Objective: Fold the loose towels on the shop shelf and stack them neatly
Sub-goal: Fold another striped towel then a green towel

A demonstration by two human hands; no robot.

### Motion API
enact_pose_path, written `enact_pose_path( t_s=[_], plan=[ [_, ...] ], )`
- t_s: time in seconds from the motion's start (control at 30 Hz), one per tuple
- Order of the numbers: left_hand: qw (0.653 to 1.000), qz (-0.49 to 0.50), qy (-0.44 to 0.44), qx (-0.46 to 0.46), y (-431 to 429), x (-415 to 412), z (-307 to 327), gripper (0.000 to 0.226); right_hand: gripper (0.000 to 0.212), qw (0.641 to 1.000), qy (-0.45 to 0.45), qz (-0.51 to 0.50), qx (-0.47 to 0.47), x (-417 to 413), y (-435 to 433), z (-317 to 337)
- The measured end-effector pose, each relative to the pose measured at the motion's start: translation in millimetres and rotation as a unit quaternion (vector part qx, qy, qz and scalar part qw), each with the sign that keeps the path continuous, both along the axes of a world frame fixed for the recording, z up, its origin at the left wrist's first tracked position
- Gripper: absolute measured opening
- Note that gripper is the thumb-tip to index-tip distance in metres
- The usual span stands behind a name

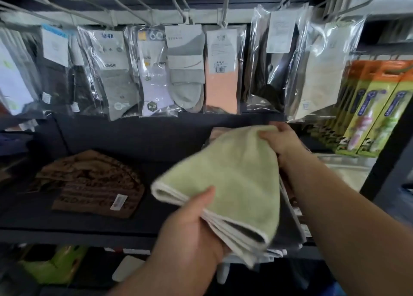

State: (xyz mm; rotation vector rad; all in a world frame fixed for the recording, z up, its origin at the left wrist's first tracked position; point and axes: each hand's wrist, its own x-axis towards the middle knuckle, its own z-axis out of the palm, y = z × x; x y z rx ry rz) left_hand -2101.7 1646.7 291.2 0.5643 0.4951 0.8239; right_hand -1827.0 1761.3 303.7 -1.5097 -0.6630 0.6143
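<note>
Over the dark shop shelf point(89, 224), the left hand point(192, 231) and right hand point(283, 143) each grip the folded green towel point(228, 175), fingers curled round opposite ends.

The left forearm point(156, 273) comes in bare from the 6 o'clock edge and angles up toward 1 o'clock. The left hand point(192, 224) pinches the near edge of the green towel point(234, 173), with its thumb laid on top and its fingers hidden underneath. The right arm point(346, 206), also bare, enters from 4 o'clock and stretches toward 11 o'clock. The right hand point(283, 141), at 1 o'clock from the left hand, curls its fingers over the towel's far edge.
</note>
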Motion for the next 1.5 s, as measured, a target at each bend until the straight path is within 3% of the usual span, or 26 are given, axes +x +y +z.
enact_pose_path(
  t_s=[0.1, 0.17, 0.23, 0.37, 0.53, 0.63, 0.7, 0.87, 0.93, 1.07, 1.2, 1.27, 1.37, 1.47, 1.5],
  plan=[
    [0.997, -0.062, 0.037, -0.022, -8.2, -11.6, -8.2, 0.078, 0.077, 0.999, -0.021, -0.001, -0.038, 4.7, -7.1, -15.8],
    [0.997, -0.035, 0.071, 0.010, -1.6, -24.9, -12.2, 0.067, 0.081, 0.998, -0.040, -0.017, -0.037, 8.0, -12.9, -20.2],
    [0.994, -0.007, 0.098, 0.040, 9.0, -37.8, -12.2, 0.071, 0.079, 0.996, -0.077, -0.030, -0.033, 7.7, -22.7, -17.3],
    [0.971, 0.044, 0.222, 0.078, 24.4, -45.0, -8.5, 0.066, 0.077, 0.994, -0.103, -0.002, -0.042, 3.9, -41.1, -13.6],
    [0.941, -0.007, 0.298, 0.160, 37.3, -44.4, -2.2, 0.044, 0.035, 0.981, -0.128, 0.126, -0.078, -7.1, -54.8, -4.5],
    [0.933, -0.068, 0.303, 0.184, 50.3, -41.1, 4.5, 0.039, 0.029, 0.977, -0.155, 0.133, -0.061, -11.2, -46.9, -2.4],
    [0.931, -0.085, 0.291, 0.204, 55.8, -35.6, 10.7, 0.048, 0.034, 0.981, -0.139, 0.131, -0.029, -10.4, -38.4, -1.2],
    [0.940, -0.050, 0.236, 0.243, 47.3, -8.4, 24.4, 0.049, 0.044, 0.983, -0.107, 0.137, 0.058, -3.5, -15.3, 12.0],
    [0.944, -0.070, 0.232, 0.226, 40.6, 0.8, 19.8, 0.049, 0.048, 0.981, -0.110, 0.156, 0.032, 4.0, -3.4, 6.5],
    [0.934, -0.114, 0.265, 0.210, 30.7, 0.0, 5.8, 0.050, 0.055, 0.951, -0.251, 0.150, -0.098, 12.2, 7.3, -9.9],
    [0.920, -0.107, 0.290, 0.238, 35.1, -12.4, 0.5, 0.062, 0.057, 0.937, -0.304, 0.127, -0.118, 12.6, 8.4, -8.9],
    [0.903, -0.127, 0.304, 0.276, 37.1, -17.5, -0.6, 0.063, 0.063, 0.921, -0.345, 0.114, -0.144, 11.7, 2.8, -6.7],
    [0.845, -0.101, 0.364, 0.379, 37.9, -21.3, -6.5, 0.078, 0.073, 0.878, -0.411, 0.130, -0.206, -1.5, -22.5, -0.3],
    [0.766, 0.005, 0.434, 0.473, 39.1, -19.5, -20.9, 0.077, 0.070, 0.833, -0.478, 0.169, -0.220, -26.9, -58.5, 4.9],
    [0.715, 0.044, 0.465, 0.520, 40.5, -18.6, -25.9, 0.074, 0.067, 0.825, -0.482, 0.196, -0.221, -36.6, -70.8, 6.1]
  ],
)
